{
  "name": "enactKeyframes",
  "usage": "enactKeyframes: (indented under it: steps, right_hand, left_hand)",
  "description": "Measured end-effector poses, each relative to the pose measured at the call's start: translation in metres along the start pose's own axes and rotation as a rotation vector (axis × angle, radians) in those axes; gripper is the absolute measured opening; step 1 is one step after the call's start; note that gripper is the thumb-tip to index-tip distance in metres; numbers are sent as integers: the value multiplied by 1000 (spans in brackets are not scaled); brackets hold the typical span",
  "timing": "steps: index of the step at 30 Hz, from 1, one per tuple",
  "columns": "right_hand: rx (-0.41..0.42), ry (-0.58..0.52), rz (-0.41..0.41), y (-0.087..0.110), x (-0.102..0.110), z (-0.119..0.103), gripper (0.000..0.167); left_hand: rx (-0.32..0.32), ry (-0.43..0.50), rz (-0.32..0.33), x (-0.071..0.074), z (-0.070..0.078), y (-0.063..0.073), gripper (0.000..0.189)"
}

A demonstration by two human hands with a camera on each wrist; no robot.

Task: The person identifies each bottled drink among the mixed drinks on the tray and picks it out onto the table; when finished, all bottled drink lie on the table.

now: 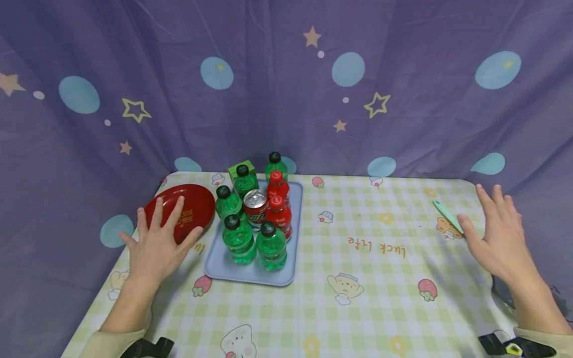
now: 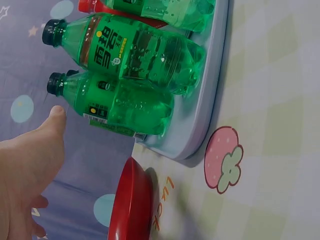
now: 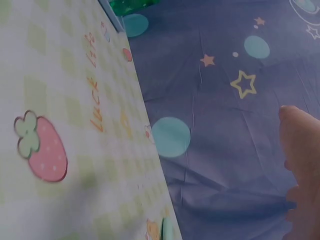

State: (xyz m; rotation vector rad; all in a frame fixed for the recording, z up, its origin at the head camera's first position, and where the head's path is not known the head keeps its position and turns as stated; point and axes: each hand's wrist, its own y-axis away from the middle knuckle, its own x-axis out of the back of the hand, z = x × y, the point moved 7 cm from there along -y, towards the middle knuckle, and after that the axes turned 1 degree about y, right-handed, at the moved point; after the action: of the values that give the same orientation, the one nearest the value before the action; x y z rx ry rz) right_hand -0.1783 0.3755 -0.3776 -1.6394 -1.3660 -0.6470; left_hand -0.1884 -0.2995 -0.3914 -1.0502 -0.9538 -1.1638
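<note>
My left hand (image 1: 156, 243) hovers with spread fingers over the near side of a red plate (image 1: 199, 201) with gold characters; in the left wrist view, the hand (image 2: 30, 165) is apart from the plate's raised rim (image 2: 132, 205). My right hand (image 1: 503, 238) is held in the air at the table's right side, fingers extended and holding nothing. Nearest to it lies a slim mint-green tool (image 1: 447, 216), partly hidden by the thumb; its kind is unclear. Right of the plate, a light blue tray (image 1: 219, 266) carries several green soda bottles (image 1: 238, 241), two red bottles (image 1: 279, 219) and a soda can (image 1: 255, 206).
A green box (image 1: 241, 167) stands behind the bottles at the tray's far left corner. A checked tablecloth (image 1: 367, 268) with cartoon prints covers the table. Purple curtain (image 1: 286, 109) hangs behind and along the sides. Something dark grey (image 1: 503, 293) sits beneath my right forearm.
</note>
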Motion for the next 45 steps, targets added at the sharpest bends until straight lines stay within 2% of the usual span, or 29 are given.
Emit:
enactKeyframes:
  steps: [5, 9, 12, 16, 20, 24, 29, 32, 39, 45]
  right_hand:
    - [32, -61, 2, -6, -2, -13, 73]
    - [73, -133, 11, -17, -3, -40, 70]
    - [136, -189, 6, -25, -6, -70, 66]
    - [250, -233, -1, -34, -14, -114, 62]
    - [357, -254, -2, -39, -27, -156, 61]
    - [454, -331, -24, -39, -46, -194, 59]
    - [530, -423, -108, -36, -70, -237, 59]
    - [552, -463, -178, -33, -86, -257, 67]
    - [597, -482, -273, -26, -120, -288, 70]
    - [645, -463, -323, -19, -144, -310, 75]
  left_hand:
    - [-6, -3, 32, 1, -2, 2, 89]
    - [-15, 83, 62, 2, 0, 3, 87]
    - [-26, 210, 76, 0, 5, 3, 86]
    - [-50, 352, 129, -3, 14, 6, 84]
    - [-69, 445, 168, -12, 21, 12, 77]
    - [-62, 488, 133, -26, 25, 20, 71]
    - [-54, 499, 49, -45, 29, 27, 73]
    - [-56, 472, 10, -54, 31, 30, 75]
    - [-66, 400, -35, -71, 32, 38, 78]
    - [-81, 379, -63, -80, 29, 42, 82]
